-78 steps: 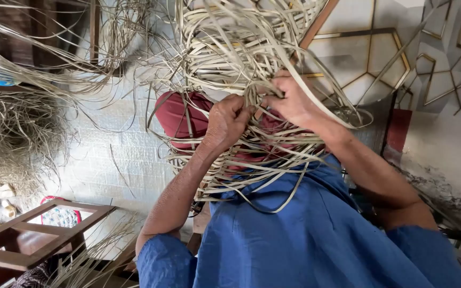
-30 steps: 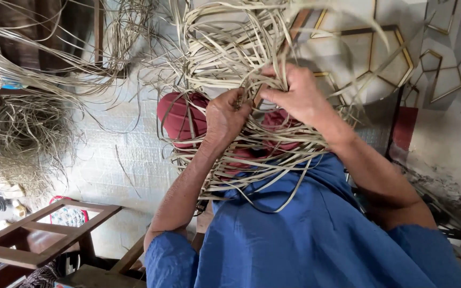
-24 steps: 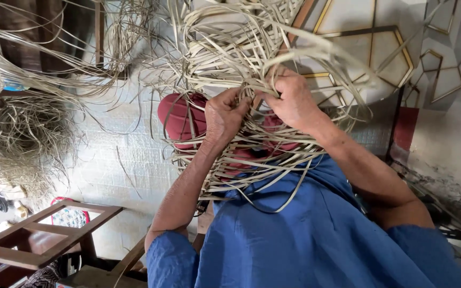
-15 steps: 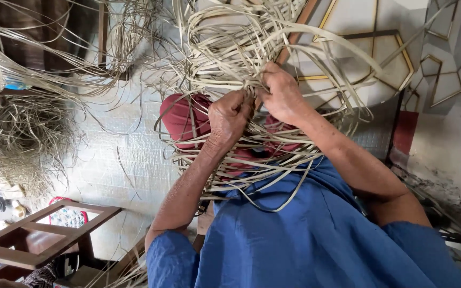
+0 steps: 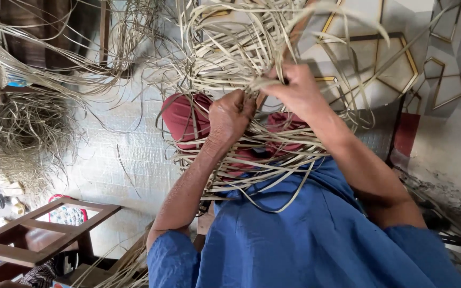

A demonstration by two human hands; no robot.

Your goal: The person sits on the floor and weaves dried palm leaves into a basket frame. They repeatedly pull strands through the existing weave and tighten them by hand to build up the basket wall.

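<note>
Hands are gripping the pale cane strips [image 5: 230, 48]: left hand [image 5: 230, 114] fisted as before, right hand [image 5: 294, 90] now pinching strands higher, shifted slightly rightward.

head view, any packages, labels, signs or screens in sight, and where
No plain package, label, sign or screen shows.
Nearest candidate: a small blue-and-white object at the left edge, behind loose straw; too hidden to tell what it is.
Both hands, left hand and right hand, grip only pale cane strips.
</note>
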